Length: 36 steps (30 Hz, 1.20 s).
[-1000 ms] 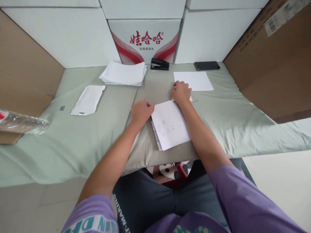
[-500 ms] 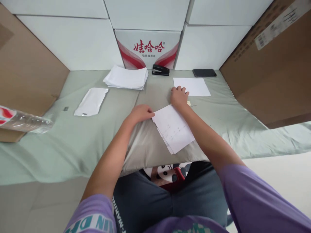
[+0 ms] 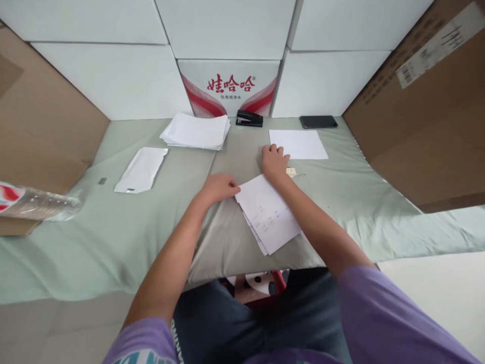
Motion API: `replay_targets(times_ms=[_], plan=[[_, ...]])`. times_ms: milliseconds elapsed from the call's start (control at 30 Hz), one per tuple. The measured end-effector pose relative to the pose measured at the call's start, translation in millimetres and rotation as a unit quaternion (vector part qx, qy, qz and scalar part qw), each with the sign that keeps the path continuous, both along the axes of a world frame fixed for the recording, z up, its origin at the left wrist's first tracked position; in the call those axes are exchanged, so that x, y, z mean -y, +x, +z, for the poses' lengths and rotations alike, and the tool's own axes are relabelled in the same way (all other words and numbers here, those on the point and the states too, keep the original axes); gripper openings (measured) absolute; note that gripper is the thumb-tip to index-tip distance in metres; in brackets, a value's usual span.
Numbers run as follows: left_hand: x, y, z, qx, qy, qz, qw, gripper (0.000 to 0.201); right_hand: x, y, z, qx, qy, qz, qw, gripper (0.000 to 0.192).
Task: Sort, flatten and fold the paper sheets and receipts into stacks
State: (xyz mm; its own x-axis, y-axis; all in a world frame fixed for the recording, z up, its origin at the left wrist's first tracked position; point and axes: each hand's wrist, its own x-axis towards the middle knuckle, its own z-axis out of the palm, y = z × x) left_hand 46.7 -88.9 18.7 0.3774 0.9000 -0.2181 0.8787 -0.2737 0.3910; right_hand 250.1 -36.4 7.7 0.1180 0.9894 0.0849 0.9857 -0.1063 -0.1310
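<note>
A small stack of paper sheets (image 3: 265, 217) with faint handwriting lies at an angle near the table's front edge. My left hand (image 3: 220, 188) pinches its upper left corner between thumb and fingers. My right hand (image 3: 275, 162) rests palm down across the stack's upper corner, its fingers apart and slightly bent, with the tips close to a single white sheet (image 3: 303, 144). My right forearm covers the stack's right edge. A small pale yellow piece (image 3: 291, 172) lies just right of that hand.
A thick pile of paper (image 3: 197, 130), a black stapler (image 3: 249, 119) and a dark phone (image 3: 318, 122) lie toward the back. A white pouch (image 3: 141, 170) and a plastic bottle (image 3: 41, 202) are at left. White boxes (image 3: 231, 88) and a brown carton (image 3: 428, 121) wall the table.
The view has tilted up slightly, so everything sits a little lower. My hands keep nearly the same places; the left still pinches the stack's corner.
</note>
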Motion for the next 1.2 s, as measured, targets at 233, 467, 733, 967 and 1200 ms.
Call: replay_targets(times_ms=[233,467,733,967,1200], plan=[[4.8,1.1,-1.8,0.016,0.045,0.005,0.999,0.028,0.3,7.3,-1.4,-0.037,0.002,-0.007,0.999,0.041],[0.7,-13.0,-2.2,0.125,-0.058,-0.029,0.99,0.029,1.4,7.1,7.6,-0.088,-0.014,-0.02,0.996,0.047],[-4.2,-34.8,-5.3,0.219,-0.099,-0.013,0.971,0.029,-14.3,35.0,20.3,-0.322,0.038,-0.02,0.946,0.036],[-18.3,-76.0,-3.3,0.305,0.067,0.101,0.944,0.03,-8.3,44.6,49.9,-0.457,-0.039,0.12,0.881,0.026],[-27.0,-90.3,-3.8,0.453,0.249,0.27,0.813,0.023,12.5,25.8,61.9,-0.439,-0.153,0.273,0.842,0.021]])
